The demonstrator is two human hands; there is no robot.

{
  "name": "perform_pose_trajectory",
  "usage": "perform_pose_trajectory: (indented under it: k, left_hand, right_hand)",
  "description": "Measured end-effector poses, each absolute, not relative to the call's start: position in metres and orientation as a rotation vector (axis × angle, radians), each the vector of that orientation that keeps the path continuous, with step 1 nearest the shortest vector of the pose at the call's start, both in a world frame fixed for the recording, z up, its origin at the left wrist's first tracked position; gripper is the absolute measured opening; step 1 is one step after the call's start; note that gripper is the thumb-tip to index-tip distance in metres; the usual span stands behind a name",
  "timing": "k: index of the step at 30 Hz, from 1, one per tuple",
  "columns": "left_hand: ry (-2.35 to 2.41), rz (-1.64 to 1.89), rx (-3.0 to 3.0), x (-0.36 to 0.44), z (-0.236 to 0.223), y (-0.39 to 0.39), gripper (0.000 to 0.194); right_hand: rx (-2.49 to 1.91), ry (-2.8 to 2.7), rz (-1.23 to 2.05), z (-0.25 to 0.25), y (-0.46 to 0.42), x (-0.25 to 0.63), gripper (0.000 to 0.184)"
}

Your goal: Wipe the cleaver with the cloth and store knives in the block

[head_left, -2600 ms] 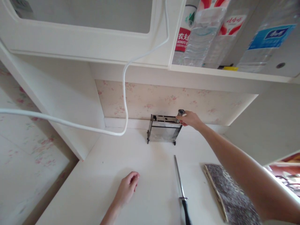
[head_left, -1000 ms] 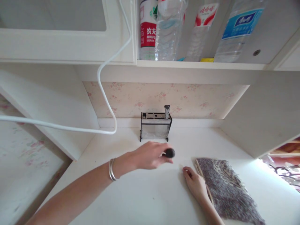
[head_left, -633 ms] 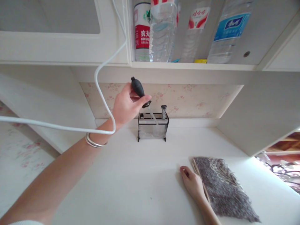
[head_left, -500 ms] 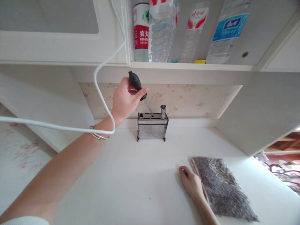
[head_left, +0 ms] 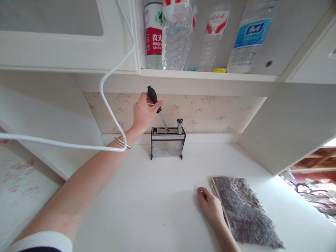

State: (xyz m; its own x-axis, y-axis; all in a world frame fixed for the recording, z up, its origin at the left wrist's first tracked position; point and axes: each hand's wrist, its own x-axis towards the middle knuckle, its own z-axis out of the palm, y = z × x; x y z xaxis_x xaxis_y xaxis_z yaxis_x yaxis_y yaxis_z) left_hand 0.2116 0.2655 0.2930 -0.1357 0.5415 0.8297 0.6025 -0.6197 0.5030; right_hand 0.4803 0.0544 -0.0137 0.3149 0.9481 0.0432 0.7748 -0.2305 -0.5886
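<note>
My left hand (head_left: 145, 111) pinches a tool (head_left: 152, 94) with a black, bulb-shaped handle and a thin grey shaft; its exact kind is unclear. The shaft slants down to the slotted top of a small rack (head_left: 168, 147), and its tip meets a hole there. This rack has a black frame, a metal top and clear sides. A grey, worn-looking handle (head_left: 179, 126) stands upright in its right end. On the white counter, my right hand (head_left: 211, 206) rests with its fingers curled in. Beside it lies a folded, shaggy grey cloth (head_left: 244, 210) with a tan edge.
A white cable (head_left: 105, 101) hangs in front of my left forearm. Above the counter (head_left: 131, 203), an open shelf (head_left: 210, 74) holds several plastic bottles (head_left: 175, 38). Cabinet sides (head_left: 278, 122) bound the niche, with flowered wallpaper (head_left: 204, 112) behind.
My left hand and the tool have moved slightly down relative to the rack, and the shaft now reaches its top more steeply. The whole view has shifted a little. My right hand stays put.
</note>
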Motion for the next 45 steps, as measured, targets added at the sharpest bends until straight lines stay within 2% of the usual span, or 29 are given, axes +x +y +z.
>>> perform_pose_trajectory:
  k: [12,27,34,39,45]
  left_hand:
    - [-1.427,-1.765,-2.045,0.224,0.303,0.271,0.034]
    - [-1.484,-1.265,-2.275,0.249,0.319,0.295,0.041]
    - [-1.685,-0.937,-2.339,0.262,0.278,0.313,0.057]
    - [-1.753,-0.846,-2.352,0.264,0.246,0.321,0.067]
    - [-1.833,-0.765,-2.342,0.267,0.234,0.325,0.070]
  right_hand:
    - [-2.075,-1.556,0.441,-0.009,0.055,0.479,0.034]
    - [-2.086,-1.568,0.425,-0.011,0.057,0.479,0.033]
    - [-2.089,-1.586,0.396,-0.012,0.059,0.480,0.033]
    - [-2.112,-1.599,0.344,-0.010,0.061,0.477,0.030]
    - [-2.118,-1.615,0.326,-0.010,0.062,0.477,0.029]
